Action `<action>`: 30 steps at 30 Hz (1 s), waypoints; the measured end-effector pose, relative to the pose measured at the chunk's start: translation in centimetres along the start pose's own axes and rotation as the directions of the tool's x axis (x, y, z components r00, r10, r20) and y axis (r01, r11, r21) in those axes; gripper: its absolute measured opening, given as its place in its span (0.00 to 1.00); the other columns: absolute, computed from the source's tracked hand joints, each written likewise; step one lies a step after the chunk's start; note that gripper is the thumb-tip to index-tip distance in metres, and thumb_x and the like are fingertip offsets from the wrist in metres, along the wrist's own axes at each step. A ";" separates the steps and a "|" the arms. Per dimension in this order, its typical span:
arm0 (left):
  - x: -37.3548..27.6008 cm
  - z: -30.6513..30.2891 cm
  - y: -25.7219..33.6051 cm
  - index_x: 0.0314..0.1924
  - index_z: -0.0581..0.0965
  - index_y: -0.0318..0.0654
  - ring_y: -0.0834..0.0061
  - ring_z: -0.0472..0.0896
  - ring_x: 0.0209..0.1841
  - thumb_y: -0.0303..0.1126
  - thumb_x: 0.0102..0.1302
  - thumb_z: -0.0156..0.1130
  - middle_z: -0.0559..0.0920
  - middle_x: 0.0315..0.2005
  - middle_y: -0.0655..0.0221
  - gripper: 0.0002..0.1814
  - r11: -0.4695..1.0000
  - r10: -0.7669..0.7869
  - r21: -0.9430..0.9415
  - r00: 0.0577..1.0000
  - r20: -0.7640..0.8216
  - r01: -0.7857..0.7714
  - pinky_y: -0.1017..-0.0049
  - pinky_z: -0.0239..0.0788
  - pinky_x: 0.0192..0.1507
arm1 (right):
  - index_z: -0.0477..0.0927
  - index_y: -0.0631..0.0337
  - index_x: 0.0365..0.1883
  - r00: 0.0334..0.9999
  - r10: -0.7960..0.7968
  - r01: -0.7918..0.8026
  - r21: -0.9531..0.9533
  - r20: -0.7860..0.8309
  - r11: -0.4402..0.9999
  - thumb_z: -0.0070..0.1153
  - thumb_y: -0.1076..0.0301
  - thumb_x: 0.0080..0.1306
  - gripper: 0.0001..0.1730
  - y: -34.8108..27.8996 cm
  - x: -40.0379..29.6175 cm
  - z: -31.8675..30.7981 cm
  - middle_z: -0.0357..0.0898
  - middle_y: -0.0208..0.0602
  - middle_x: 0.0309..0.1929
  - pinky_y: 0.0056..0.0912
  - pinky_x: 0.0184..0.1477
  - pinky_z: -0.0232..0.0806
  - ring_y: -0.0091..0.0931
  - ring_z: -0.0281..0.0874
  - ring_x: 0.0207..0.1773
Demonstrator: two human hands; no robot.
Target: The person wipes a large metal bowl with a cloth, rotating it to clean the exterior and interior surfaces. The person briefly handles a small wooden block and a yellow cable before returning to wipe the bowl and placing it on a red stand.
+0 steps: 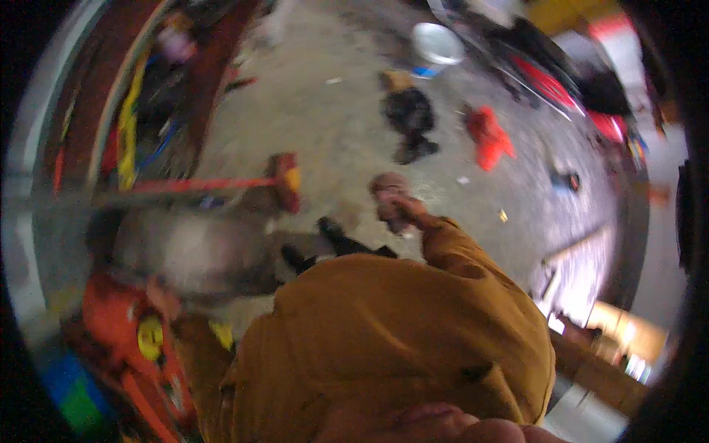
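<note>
Out in front of me over the concrete floor, my right hand (410, 209) grips a crumpled pinkish-brown item (389, 187), perhaps a cloth or a glove; blur hides its details. My left hand (164, 299) is low at the left, at the border between a grey, smooth-topped object (194, 249) and an orange-red machine (108, 304) with a round yellow patch. Whether those fingers hold anything is too blurred to tell. Both sleeves belong to a brown jacket (388, 315). My dark shoes (332, 235) show just beyond the jacket.
A red-handled tool with a red and yellow head (286, 183) juts in from the left. On the concrete floor (321, 111) lie a black bundle (410, 111) and a red cloth-like item (488, 138). Farther off stands a white bucket (437, 44). Cluttered shelving (111, 99) lines the left.
</note>
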State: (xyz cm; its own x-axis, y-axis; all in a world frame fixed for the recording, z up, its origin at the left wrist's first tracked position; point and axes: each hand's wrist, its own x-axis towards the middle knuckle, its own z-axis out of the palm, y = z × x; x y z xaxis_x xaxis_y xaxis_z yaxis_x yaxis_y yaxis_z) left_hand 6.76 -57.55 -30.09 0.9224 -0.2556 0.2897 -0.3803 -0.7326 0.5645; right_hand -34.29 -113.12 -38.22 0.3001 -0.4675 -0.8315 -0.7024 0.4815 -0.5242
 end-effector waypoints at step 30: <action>-2.7 5.2 9.5 0.43 0.72 0.31 0.58 0.73 0.38 0.35 0.54 0.52 0.76 0.35 0.55 0.18 0.926 -0.035 0.371 0.960 0.279 -0.074 0.63 0.65 0.41 | 0.79 0.69 0.35 0.880 0.235 -0.065 0.384 -0.412 0.921 0.66 0.45 0.44 0.33 26.3 -6.7 -12.2 0.78 0.35 0.32 0.29 0.37 0.67 0.25 0.74 0.34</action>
State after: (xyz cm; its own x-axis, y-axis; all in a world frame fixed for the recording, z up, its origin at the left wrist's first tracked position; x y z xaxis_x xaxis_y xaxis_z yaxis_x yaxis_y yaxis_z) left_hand 0.99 -67.07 -29.52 0.9176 -0.3952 0.0428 -0.3948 -0.8933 0.2147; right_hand -62.64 -106.33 -44.24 -0.1669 -0.6044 -0.7790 -0.4184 0.7589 -0.4991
